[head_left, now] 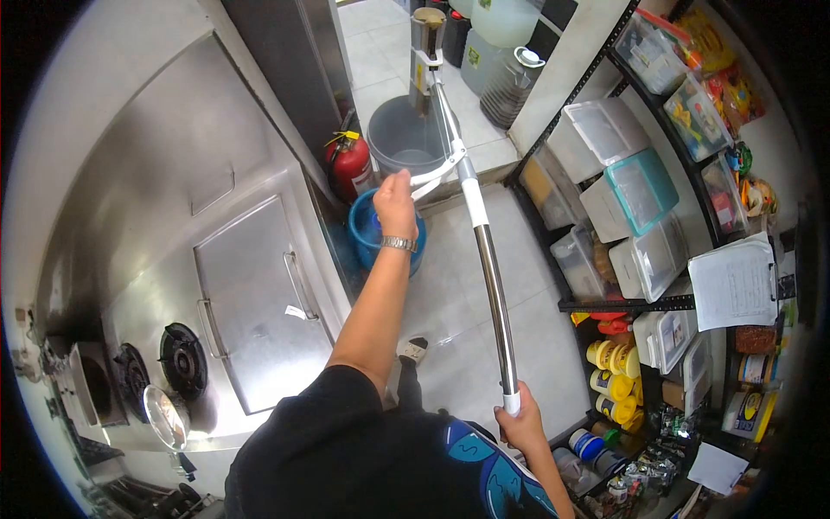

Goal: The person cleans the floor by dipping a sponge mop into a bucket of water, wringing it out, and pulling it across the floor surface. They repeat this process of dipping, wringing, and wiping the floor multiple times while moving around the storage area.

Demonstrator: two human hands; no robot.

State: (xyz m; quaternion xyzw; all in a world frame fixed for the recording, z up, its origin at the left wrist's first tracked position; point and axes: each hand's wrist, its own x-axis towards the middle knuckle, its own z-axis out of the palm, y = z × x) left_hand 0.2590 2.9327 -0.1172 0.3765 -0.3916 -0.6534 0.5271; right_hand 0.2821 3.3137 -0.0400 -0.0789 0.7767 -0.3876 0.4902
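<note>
A sponge mop (494, 285) with a long silver and white pole slants away from me, its head (427, 54) held over a grey bucket (406, 108). The fingers of my left hand (395, 201), with a watch at the wrist, are closed on the mop's white squeeze lever. Near my body, my right hand (520, 419) is wrapped around the white grip at the pole's end. What the bucket holds is hard to make out.
A red fire extinguisher (349, 164) and a blue gas cylinder (365, 229) stand beside the steel counter (268, 294). Shelves with plastic boxes (605, 130) and yellow tubs (614, 385) line the right. Large jugs (512, 86) stand behind the bucket, past a floor step.
</note>
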